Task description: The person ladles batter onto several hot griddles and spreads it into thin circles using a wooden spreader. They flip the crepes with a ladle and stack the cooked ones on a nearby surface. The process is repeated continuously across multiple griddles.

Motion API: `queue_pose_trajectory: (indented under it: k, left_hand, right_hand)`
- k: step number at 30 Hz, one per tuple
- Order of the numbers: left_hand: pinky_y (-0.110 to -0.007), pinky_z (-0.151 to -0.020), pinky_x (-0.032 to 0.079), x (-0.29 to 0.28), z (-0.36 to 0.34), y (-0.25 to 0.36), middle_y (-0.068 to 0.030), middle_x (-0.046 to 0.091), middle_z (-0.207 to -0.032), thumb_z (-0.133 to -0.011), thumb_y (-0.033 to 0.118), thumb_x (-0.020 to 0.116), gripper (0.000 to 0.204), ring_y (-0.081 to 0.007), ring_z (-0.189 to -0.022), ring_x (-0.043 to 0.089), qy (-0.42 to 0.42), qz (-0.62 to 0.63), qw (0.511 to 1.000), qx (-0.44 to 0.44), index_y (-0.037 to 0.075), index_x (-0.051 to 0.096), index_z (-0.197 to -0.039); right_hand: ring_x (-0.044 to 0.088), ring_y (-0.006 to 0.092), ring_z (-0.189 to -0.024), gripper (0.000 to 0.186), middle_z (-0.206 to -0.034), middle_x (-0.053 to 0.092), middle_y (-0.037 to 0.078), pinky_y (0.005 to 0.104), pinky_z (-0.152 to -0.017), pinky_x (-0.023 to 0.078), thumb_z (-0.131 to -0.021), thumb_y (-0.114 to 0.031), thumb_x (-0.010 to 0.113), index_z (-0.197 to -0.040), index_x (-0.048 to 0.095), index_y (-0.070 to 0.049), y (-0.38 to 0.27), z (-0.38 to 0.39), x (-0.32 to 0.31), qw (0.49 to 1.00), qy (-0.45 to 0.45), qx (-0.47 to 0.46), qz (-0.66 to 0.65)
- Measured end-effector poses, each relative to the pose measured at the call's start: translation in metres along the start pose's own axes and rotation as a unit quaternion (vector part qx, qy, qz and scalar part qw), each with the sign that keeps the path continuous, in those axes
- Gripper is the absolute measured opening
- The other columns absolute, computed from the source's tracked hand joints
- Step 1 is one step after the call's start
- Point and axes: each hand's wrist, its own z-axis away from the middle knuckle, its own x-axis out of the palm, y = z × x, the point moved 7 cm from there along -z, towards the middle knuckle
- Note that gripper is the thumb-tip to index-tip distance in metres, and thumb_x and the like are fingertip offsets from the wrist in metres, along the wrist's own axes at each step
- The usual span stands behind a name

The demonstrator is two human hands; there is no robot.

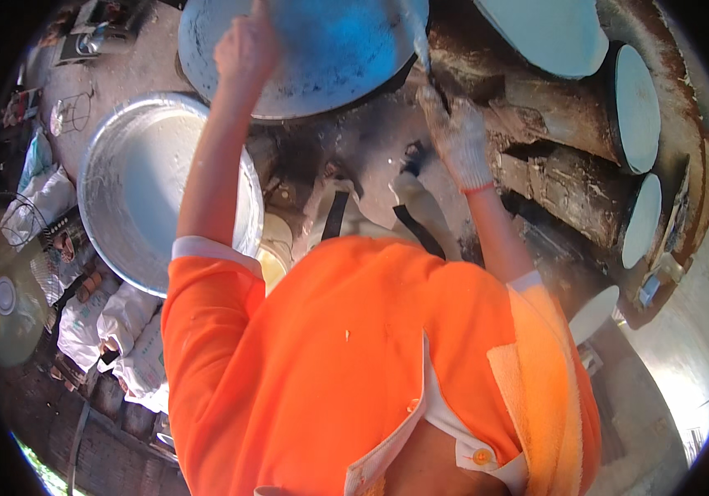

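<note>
In front of me is a large round pan [321,91] with a bluish, steam-hazed inside and dark specks near its lower edge. My bare left hand [247,50] is over its left part, fingers curled and one pointing to the far side; whether it grips anything is hidden. A pale, worn glove covers my right hand [458,136], which is closed around the dark handle of a long thin tool [423,54]. The tool's light, whitish end reaches past the pan's right rim; its tip is smeared.
Left of me stands a wide metal basin [90,198] holding whitish liquid, with a yellowish bucket [276,248] beside it. Several pale-topped round vessels [640,107] line a sooty stove [553,124] on the right. White sacks [127,322] and a fan [5,296] sit at lower left.
</note>
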Motion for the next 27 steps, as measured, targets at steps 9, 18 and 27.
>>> queue_pose_trajectory:
  k: [9,18,27]
  left_hand:
    - [-0.043,-0.063,0.047,-0.02,0.065,-0.088,-0.0215,0.059,-0.079,-0.088,0.014,0.041,0.049,-0.0348,-0.072,0.06,0.005,0.051,0.984,-0.169,0.024,0.031,-0.135]
    - [-0.043,-0.067,0.048,-0.033,0.091,-0.011,-0.0199,0.059,-0.09,-0.084,0.008,0.039,0.059,-0.0345,-0.078,0.06,-0.004,0.057,0.978,-0.202,0.022,0.022,-0.138]
    - [-0.041,-0.068,0.049,0.025,0.01,-0.005,-0.0184,0.057,-0.091,-0.084,0.007,0.04,0.057,-0.0324,-0.081,0.061,-0.023,0.087,0.98,-0.176,0.017,0.024,-0.138]
  right_hand:
    - [0.058,0.0353,-0.079,0.036,-0.098,0.06,0.019,0.0357,-0.071,0.048,-0.086,-0.027,0.052,-0.116,0.053,-0.008,-0.034,-0.039,0.012,0.993,0.064,-0.03,0.09]
    - [0.059,0.0396,-0.074,0.046,-0.086,0.06,0.023,0.0462,-0.066,0.047,-0.087,-0.026,0.041,-0.13,0.035,-0.01,-0.064,-0.105,0.106,0.936,-0.11,-0.101,0.319]
    - [0.058,0.0337,-0.086,0.045,-0.094,0.061,0.016,0.0408,-0.074,0.048,-0.088,-0.032,0.039,-0.131,0.036,-0.018,-0.028,-0.064,-0.029,0.896,-0.117,-0.09,0.419]
